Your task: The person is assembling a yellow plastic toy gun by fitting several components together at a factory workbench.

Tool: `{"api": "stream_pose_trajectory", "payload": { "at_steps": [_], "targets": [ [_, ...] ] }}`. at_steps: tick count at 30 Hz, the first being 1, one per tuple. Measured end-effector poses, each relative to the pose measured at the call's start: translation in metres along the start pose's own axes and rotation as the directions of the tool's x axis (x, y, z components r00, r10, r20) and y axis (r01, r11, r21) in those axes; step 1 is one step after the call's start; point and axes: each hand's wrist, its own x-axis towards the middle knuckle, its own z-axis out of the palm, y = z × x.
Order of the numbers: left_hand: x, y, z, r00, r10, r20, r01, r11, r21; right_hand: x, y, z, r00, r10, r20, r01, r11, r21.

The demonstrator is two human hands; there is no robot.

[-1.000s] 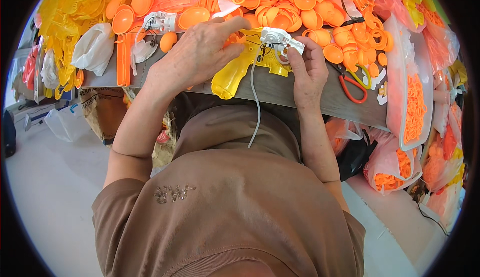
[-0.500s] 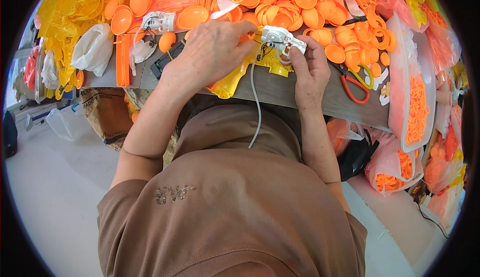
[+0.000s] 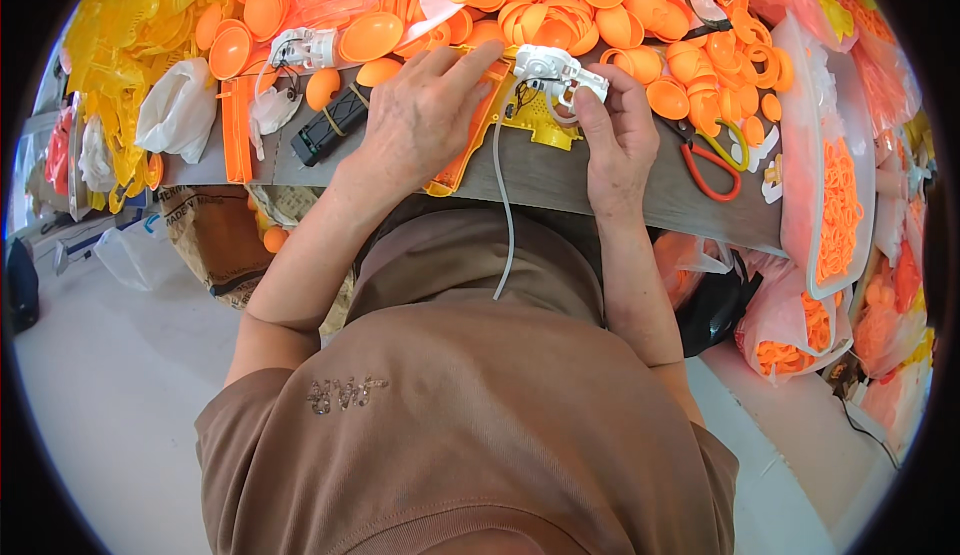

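Observation:
My left hand (image 3: 425, 110) has its fingers curled over the far end of a long orange plastic shell (image 3: 468, 155) with yellow edges at the bench's near side. Beside it lies a yellow plastic housing (image 3: 552, 130) with a perforated grille. A white plastic mechanism (image 3: 545, 63) with thin dark wires sits over that housing. My right hand (image 3: 618, 140) is closed on the mechanism's right end, thumb in front. From the mechanism a thin pale tube (image 3: 502, 180) hangs down over the bench edge to my shirt. My left fingers hide part of the orange shell.
Orange cups (image 3: 545, 25) heap along the back. Left stand a black box (image 3: 333, 125) with a band, another white mechanism (image 3: 303, 48) and a white bag (image 3: 178, 105). Scissors (image 3: 712, 170) with red and yellow handles lie right, before a clear bin (image 3: 800, 205) of orange rings.
My left hand has shifted slightly left and tipped the shell, so its orange side now shows where yellow did. More of the black box is uncovered. My right hand keeps its hold.

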Motion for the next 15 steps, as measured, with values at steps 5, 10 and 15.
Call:
{"api": "stream_pose_trajectory", "payload": {
  "at_steps": [5, 10, 15],
  "targets": [
    [-0.0023, 0.0004, 0.0062, 0.997, -0.018, -0.073, 0.016, 0.999, -0.031, -0.0001, 0.0001, 0.0001, 1.000, -0.006, 0.001, 0.006, 1.000, 0.003],
    [-0.0026, -0.0012, 0.0067, 0.996, 0.063, -0.060, -0.064, 0.998, 0.000, -0.0003, -0.0018, -0.0018, 1.000, 0.001, 0.013, 0.000, 1.000, -0.024],
    [-0.0054, 0.0025, 0.0021, 0.999, 0.049, 0.003, -0.049, 0.995, 0.083, 0.0037, -0.0084, -0.0090, 0.996, 0.085, 0.025, -0.087, 0.991, 0.104]
  ]
}}
